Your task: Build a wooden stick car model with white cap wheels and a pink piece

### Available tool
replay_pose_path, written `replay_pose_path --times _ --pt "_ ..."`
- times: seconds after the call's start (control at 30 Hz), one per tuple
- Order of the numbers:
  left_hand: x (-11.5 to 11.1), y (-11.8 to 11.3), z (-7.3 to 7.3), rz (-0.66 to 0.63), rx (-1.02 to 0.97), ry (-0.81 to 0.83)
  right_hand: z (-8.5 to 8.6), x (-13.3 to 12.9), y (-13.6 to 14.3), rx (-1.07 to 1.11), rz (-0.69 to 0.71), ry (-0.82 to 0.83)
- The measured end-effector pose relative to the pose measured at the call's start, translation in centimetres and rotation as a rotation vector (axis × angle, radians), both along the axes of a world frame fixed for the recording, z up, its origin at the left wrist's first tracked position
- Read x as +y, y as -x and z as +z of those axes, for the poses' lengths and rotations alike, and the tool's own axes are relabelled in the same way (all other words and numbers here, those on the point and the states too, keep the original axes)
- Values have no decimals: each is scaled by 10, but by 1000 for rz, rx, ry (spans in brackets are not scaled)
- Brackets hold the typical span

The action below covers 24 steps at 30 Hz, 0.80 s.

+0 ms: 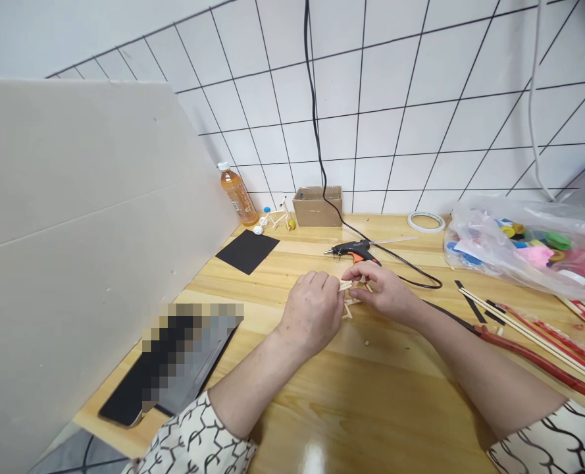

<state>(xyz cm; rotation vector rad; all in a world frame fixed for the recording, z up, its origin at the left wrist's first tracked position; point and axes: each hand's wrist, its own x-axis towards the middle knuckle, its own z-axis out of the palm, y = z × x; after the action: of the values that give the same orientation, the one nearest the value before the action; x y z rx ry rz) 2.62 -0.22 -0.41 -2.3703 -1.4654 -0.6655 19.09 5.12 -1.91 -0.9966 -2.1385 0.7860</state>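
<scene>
Near the middle of the table, my left hand is closed round some pale wooden sticks, whose ends poke out between my two hands. My right hand meets them from the other side, thumb and fingertips curled together at the sticks. Just below the fingers shows an angled, frame-like part of joined sticks; the hands cover most of it. Behind my right hand lies a black glue gun with an orange trigger, its nozzle toward the left.
Black paper, a small stick model, a drink bottle and a cardboard box stand behind. A phone lies left. Rightward are red-handled pliers, long sticks, a tape roll and a plastic bag. A cable hangs down.
</scene>
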Motion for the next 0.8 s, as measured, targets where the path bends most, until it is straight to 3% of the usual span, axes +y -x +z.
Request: replay_pose_path --times 0.27,0.4,0.53,0.8 --pt "4 34 14 94 -400 241 -3 0 -3 -15 -22 -4" --pt "3 53 13 149 -580 402 -10 2 -5 -43 -42 -10" --pt "-5 55 12 128 -768 541 -16 3 -4 -81 -33 -68" --pt "-11 49 4 87 -756 585 -15 0 2 -103 -42 -123"
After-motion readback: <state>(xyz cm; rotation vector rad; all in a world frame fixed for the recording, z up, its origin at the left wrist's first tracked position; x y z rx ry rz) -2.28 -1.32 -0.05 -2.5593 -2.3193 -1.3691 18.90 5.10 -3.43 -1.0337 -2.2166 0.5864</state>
